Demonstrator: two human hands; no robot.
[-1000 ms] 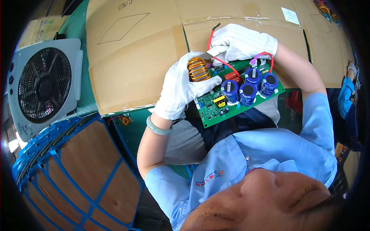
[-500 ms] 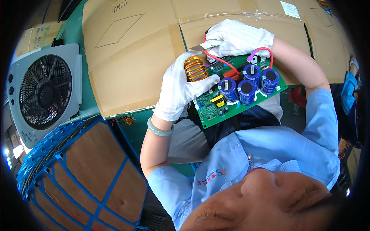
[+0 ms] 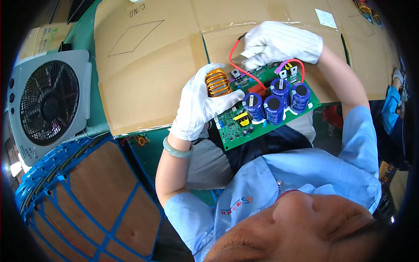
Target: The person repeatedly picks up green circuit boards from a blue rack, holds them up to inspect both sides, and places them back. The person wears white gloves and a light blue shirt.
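My left hand (image 3: 194,98), in a white glove, grips the left side of a green circuit board (image 3: 235,139), with the thumb lying across the top. Beside its fingers stands a copper-wound coil (image 3: 218,83). Several blue capacitors (image 3: 273,109) rise from the board's right half, near a small yellow transformer (image 3: 241,118). My right hand (image 3: 279,43), gloved too, is closed just beyond the board's far edge; what its curled fingers pinch is too hidden to name. A red wire (image 3: 232,59) arches up from the board, its dark end close to these fingers. The board is tilted above my lap.
Under my hands lies a cardboard sheet (image 3: 152,83) on a green table. A grey box fan (image 3: 50,102) stands at the left, above a blue-framed brown panel (image 3: 104,183). Another person's blue sleeve (image 3: 391,107) shows at the far right. More coiled parts (image 3: 364,8) lie top right.
My right hand has drawn back a little to the right from the coil, and the red wire now stands out in a taller loop. The board has shifted slightly left and nearer.
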